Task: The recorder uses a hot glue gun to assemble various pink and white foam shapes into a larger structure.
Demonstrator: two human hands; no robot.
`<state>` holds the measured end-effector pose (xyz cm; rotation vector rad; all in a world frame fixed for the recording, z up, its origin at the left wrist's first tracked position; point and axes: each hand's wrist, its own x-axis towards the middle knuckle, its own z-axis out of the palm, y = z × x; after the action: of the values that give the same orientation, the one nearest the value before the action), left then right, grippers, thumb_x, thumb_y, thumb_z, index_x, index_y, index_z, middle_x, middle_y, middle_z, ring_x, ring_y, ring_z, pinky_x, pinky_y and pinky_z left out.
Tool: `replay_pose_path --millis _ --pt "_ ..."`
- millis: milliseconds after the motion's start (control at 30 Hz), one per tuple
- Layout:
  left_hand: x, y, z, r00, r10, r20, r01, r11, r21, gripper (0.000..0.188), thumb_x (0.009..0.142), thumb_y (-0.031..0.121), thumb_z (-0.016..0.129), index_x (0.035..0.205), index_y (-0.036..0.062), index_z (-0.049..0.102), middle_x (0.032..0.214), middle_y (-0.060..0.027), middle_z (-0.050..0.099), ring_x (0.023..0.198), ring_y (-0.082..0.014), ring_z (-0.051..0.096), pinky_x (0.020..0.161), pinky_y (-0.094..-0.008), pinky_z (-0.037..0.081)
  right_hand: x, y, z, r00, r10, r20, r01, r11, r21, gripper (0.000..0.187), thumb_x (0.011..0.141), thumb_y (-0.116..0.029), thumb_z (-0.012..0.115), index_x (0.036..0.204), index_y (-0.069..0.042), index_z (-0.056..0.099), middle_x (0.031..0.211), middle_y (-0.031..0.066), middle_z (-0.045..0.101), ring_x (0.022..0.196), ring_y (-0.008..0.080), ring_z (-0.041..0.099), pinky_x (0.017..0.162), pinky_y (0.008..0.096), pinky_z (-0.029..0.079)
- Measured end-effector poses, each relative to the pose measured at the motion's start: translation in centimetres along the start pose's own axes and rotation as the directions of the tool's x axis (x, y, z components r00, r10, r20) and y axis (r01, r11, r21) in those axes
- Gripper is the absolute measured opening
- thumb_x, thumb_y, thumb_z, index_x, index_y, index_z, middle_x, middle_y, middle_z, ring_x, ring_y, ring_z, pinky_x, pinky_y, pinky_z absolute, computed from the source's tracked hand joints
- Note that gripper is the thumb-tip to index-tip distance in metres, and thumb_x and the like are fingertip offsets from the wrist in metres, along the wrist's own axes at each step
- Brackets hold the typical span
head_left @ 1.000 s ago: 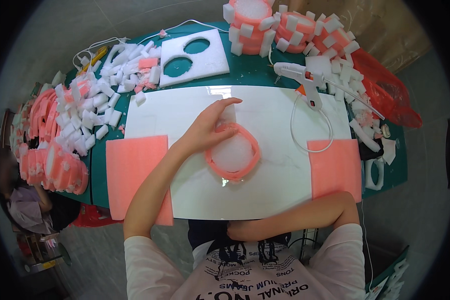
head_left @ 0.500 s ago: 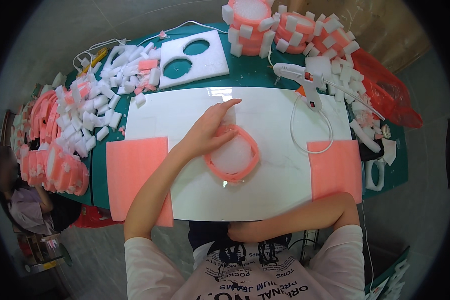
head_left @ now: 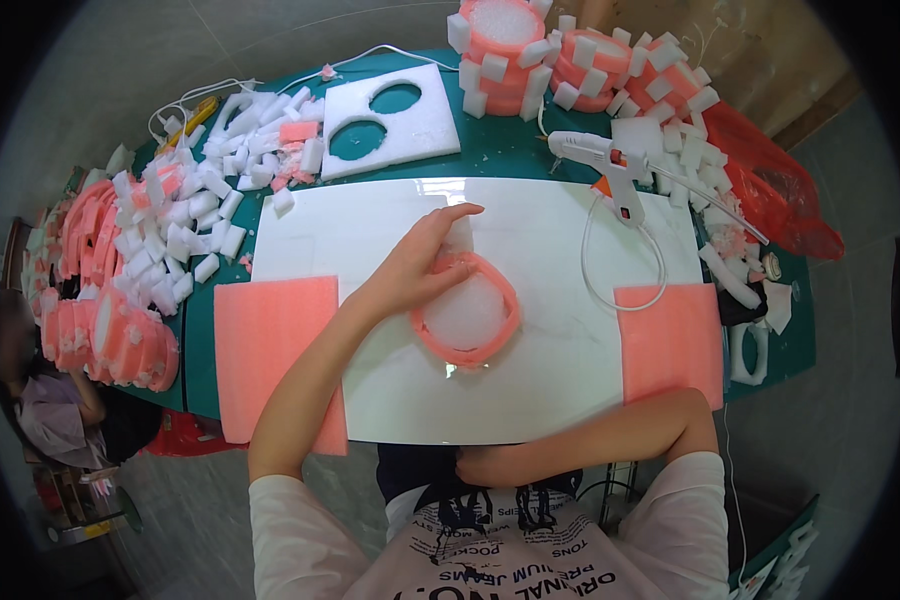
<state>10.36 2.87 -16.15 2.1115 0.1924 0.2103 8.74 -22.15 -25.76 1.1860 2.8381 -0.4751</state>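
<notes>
A round pink foam ring (head_left: 467, 354) with a white foam disc (head_left: 467, 308) inside it lies on the glossy white board (head_left: 560, 390). My left hand (head_left: 420, 262) grips its far left rim, thumb over the rim and index finger reaching out beyond it. A pale patch shows between thumb and index finger; whether it is a foam block or a reflection I cannot make out. My right hand (head_left: 478, 464) rests at my lap below the board's near edge, its fingers hidden.
Pink foam sheets (head_left: 278, 360) flank the board. A white glue gun (head_left: 590, 152) with a looped cord stands at the far right. Stacked foam rings (head_left: 505, 70), a white sheet with two holes (head_left: 410, 125) and loose foam blocks (head_left: 205, 205) lie around. Someone sits at far left.
Both hands and the foam ring keep their places. The whole view has shifted down very slightly.
</notes>
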Motion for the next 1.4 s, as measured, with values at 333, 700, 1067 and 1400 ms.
replay_pose_path --millis 333,700,1067,1400 --pt "0.0 -0.3 0.1 0.997 0.073 -0.002 -0.073 0.990 0.122 0.057 0.083 0.013 0.064 0.134 0.0100 0.040 0.127 -0.0137 0.048 0.107 -0.0255 0.052 0.092 -0.0340 0.043 0.2 0.0 0.2 1.000 0.006 0.022 -0.007 1.000 0.016 0.014 0.065 -0.013 0.062 0.067 -0.002 0.070 0.069 0.0121 0.066 0.068 0.0272 0.065 0.062 0.0435 0.050" --pt "0.0 -0.1 0.1 1.000 0.014 0.004 -0.014 0.999 0.047 0.057 0.083 0.014 0.064 0.134 0.0085 0.040 0.132 -0.0116 0.046 0.108 -0.0244 0.051 0.094 -0.0336 0.042 0.3 0.0 0.1 0.995 0.007 0.096 -0.011 0.999 0.035 0.011 0.065 -0.012 0.063 0.068 -0.003 0.070 0.070 0.0117 0.066 0.069 0.0268 0.065 0.062 0.0426 0.051" --pt "0.0 -0.3 0.1 1.000 0.000 0.007 0.000 0.999 0.044 0.057 0.083 0.015 0.064 0.134 0.0076 0.039 0.134 -0.0102 0.045 0.108 -0.0236 0.051 0.094 -0.0334 0.041 0.2 -0.1 -0.5 0.997 0.013 0.074 -0.015 0.999 0.033 0.012 0.065 -0.012 0.063 0.070 -0.004 0.070 0.075 0.0109 0.067 0.073 0.0266 0.065 0.066 0.0428 0.051" --pt "0.0 -0.5 0.2 0.999 0.031 -0.010 -0.031 0.999 0.035 0.057 0.083 0.016 0.064 0.134 0.0078 0.039 0.133 -0.0104 0.046 0.104 -0.0232 0.053 0.093 -0.0331 0.042 0.2 0.0 0.0 0.999 -0.010 0.036 0.010 1.000 -0.002 0.012 0.065 -0.013 0.063 0.068 -0.004 0.070 0.070 0.0111 0.066 0.070 0.0269 0.065 0.063 0.0434 0.050"
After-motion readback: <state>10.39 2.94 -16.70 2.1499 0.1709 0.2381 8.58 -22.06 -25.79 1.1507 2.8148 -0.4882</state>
